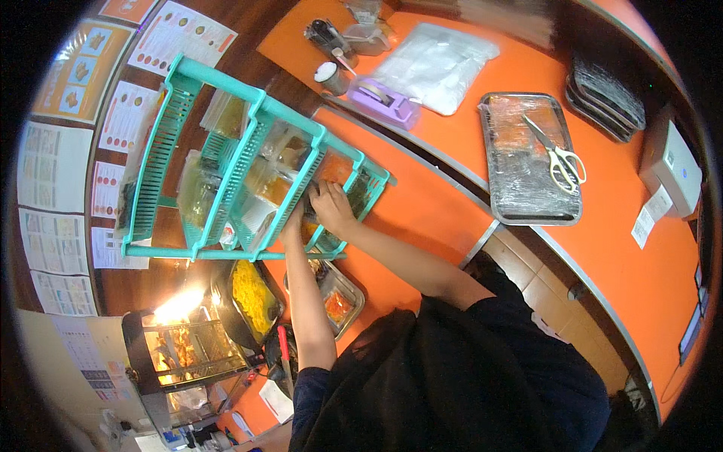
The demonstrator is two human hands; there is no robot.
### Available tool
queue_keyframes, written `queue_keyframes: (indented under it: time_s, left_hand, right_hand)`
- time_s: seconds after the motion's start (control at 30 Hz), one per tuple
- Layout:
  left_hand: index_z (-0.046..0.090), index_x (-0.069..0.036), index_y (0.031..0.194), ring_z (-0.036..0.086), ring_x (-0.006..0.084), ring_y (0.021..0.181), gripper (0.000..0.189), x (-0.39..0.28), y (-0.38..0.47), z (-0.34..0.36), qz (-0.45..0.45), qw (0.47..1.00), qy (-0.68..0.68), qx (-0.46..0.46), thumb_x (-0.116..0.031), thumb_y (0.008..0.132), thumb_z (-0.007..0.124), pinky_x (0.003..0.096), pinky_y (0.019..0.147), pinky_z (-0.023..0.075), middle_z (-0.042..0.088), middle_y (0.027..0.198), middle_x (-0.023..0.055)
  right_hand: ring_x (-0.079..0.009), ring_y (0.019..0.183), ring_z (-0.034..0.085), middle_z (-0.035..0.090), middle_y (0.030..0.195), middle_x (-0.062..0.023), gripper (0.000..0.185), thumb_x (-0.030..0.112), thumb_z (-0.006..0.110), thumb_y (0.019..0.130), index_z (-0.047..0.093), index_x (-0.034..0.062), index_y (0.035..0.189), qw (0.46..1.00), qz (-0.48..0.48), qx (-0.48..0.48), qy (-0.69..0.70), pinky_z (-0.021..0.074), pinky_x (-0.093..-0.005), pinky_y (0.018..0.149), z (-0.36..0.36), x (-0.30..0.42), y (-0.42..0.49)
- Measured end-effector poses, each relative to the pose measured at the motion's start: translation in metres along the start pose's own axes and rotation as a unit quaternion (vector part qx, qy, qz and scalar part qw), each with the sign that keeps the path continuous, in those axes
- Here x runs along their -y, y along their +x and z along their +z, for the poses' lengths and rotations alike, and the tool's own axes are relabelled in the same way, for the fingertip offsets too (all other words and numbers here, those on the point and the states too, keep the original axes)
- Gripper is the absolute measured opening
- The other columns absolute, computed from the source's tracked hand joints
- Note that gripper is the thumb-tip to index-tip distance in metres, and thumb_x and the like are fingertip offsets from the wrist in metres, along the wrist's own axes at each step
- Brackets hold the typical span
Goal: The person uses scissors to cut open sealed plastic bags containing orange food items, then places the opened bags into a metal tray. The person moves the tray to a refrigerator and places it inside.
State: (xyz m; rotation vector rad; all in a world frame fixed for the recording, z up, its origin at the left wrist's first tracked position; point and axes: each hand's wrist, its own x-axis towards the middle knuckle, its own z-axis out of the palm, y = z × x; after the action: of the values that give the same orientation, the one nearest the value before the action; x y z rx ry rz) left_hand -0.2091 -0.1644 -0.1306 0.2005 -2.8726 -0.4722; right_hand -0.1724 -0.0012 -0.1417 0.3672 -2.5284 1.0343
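A turquoise plastic tiered rack (265,107) stands before me, its shelves holding clear bags of food. Both hands reach into one of its lower tiers. My right hand (332,206) has bent fingers and lies against dark packaging there; whether it grips anything is not clear. Close beside it, my left hand (292,220) is partly hidden by a shelf edge, with its fingers out of sight. A bag of orange food (334,168) sits in the same tier, near my right hand. Bags of yellow-orange food (268,183) and greenish food (200,189) rest on the tiers above.
Below the rack are a black tray of yellow food (251,296) and a metal tray (353,305). A lit glass warmer (192,344) and a red-handled knife (284,344) stand left. Scissors (556,158) lie on a wrapped tray (508,212); a purple tape dispenser (384,104) sits beside plastic bags (435,62).
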Motion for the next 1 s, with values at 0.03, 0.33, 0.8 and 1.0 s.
queue_keyframes:
  time_s: [0.03, 0.33, 0.8, 1.0]
  left_hand:
    - [0.064, -0.004, 0.122, 0.063, 0.0345, 0.114, 0.058, -0.004, -0.003, 0.0, -0.007, 1.0, 0.003, -0.011, -0.052, 0.093, 0.05, 0.0421, 0.097, 0.047, 0.066, 0.121, 0.0193]
    - [0.063, -0.006, 0.124, 0.057, 0.0411, 0.118, 0.055, -0.018, -0.012, -0.009, -0.03, 0.999, 0.002, -0.033, -0.049, 0.094, 0.047, 0.044, 0.103, 0.043, 0.063, 0.125, 0.0222]
    - [0.062, -0.004, 0.124, 0.057, 0.0442, 0.116, 0.051, -0.006, -0.002, -0.021, -0.095, 0.995, 0.005, -0.019, -0.043, 0.096, 0.046, 0.0466, 0.104, 0.0416, 0.063, 0.122, 0.0251]
    - [0.061, -0.003, 0.125, 0.057, 0.045, 0.115, 0.05, -0.008, -0.006, -0.026, -0.114, 0.993, 0.001, -0.001, -0.042, 0.096, 0.046, 0.0476, 0.104, 0.041, 0.062, 0.121, 0.0261]
  right_hand:
    - [-0.035, 0.104, 0.06, 0.061, 0.107, -0.023, 0.042, 0.006, 0.07, 0.069, 0.059, -0.002, 0.109, 1.0, -0.002, -0.008, -0.006, 0.0459, -0.042, 0.089, 0.0, -0.001, 0.002]
    - [-0.0385, 0.111, 0.056, 0.054, 0.12, -0.0271, 0.045, 0.004, 0.064, 0.075, 0.059, 0.002, 0.12, 0.999, -0.015, -0.028, 0.021, 0.044, -0.0444, 0.098, -0.006, -0.004, -0.011]
    - [-0.0387, 0.111, 0.051, 0.054, 0.117, -0.0201, 0.037, 0.016, 0.064, 0.083, 0.065, 0.0161, 0.119, 0.991, -0.128, -0.022, -0.037, 0.0452, -0.0481, 0.093, -0.011, 0.001, -0.026]
    - [-0.0338, 0.103, 0.056, 0.059, 0.107, -0.016, 0.027, 0.017, 0.063, 0.083, 0.069, 0.0107, 0.108, 0.987, -0.161, 0.014, -0.027, 0.0459, -0.0445, 0.089, -0.015, 0.0, -0.034]
